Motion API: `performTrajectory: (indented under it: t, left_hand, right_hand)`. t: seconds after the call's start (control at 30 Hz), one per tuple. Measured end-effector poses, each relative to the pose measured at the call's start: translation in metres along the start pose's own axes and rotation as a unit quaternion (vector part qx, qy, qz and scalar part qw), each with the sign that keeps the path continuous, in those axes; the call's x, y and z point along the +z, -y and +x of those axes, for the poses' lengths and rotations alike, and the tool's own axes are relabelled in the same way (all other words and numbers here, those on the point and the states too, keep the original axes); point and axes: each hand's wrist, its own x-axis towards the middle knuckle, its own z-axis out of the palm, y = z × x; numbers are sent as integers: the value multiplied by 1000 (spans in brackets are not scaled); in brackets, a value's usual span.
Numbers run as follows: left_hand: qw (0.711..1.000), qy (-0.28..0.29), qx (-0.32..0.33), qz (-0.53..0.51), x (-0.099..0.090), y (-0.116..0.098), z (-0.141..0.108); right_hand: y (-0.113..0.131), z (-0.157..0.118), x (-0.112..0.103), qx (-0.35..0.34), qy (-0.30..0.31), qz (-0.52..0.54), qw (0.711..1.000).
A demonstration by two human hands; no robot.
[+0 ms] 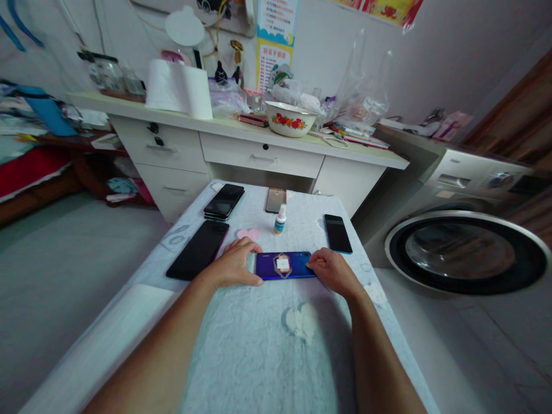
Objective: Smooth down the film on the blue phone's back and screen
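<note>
A blue-purple phone (265, 267) lies back up on the cloth-covered table, with a ring-like holder and a small white square at its middle. My left hand (237, 263) is at its left end, thumb and fingers spread apart around that edge. At the right end, my right hand (330, 268) has its fingers pressed together on the phone's corner. A small white spray bottle (280, 221) with a blue label stands just behind the phone. To the left lies a large black tablet (198, 251); a black phone (338, 233) lies to the right.
Stacked dark phones (224, 201) lie at the table's back left, and a clear brownish case (276, 200) at the back middle. Beyond is a white desk (263, 155) with a flowered bowl (290, 119) and paper rolls. A washing machine (457, 190) stands at the right.
</note>
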Motion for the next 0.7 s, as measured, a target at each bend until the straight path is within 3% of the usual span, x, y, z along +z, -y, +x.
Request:
performTrajectory:
  t: [0.27,0.5,0.7]
  left_hand:
    - [1000,-4,4,-29,-3,-2,0]
    - [997,-10,25,-70,-4,1,2]
    - [995,-21,42,-88,-3,2,3]
  right_hand:
    - [-4,5,1,32,-92,-3,995]
    - [-4,5,5,65,-114,114,985]
    - [0,5,3,67,-134,132,980]
